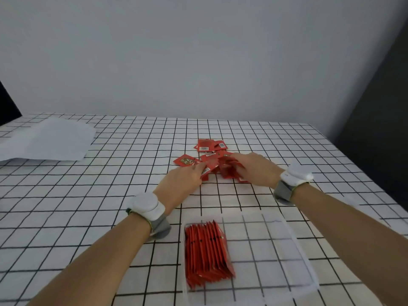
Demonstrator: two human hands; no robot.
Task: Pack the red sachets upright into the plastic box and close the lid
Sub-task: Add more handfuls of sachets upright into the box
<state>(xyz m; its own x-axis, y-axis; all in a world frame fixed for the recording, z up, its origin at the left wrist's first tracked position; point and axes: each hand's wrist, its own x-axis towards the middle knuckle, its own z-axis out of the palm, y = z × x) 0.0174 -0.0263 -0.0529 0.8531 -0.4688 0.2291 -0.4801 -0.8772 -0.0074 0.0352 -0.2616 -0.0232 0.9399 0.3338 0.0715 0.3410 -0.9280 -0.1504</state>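
Observation:
A clear plastic box [276, 250] lies near me on the table. Several red sachets [207, 252] stand upright in a row against its left wall; the right part of the box holds nothing. Farther off is a loose pile of red sachets [209, 145], some flat on the cloth. My left hand [181, 182] and my right hand [254, 168] meet at the pile's near side. Together they grip a bunch of sachets [223, 166], fingers closed around it. No lid is visible.
The table wears a white cloth with a black grid [110, 173]. A sheet of white paper [48, 140] lies at the far left. A grey wall stands behind, and the table's right edge drops to a dark area [379, 133].

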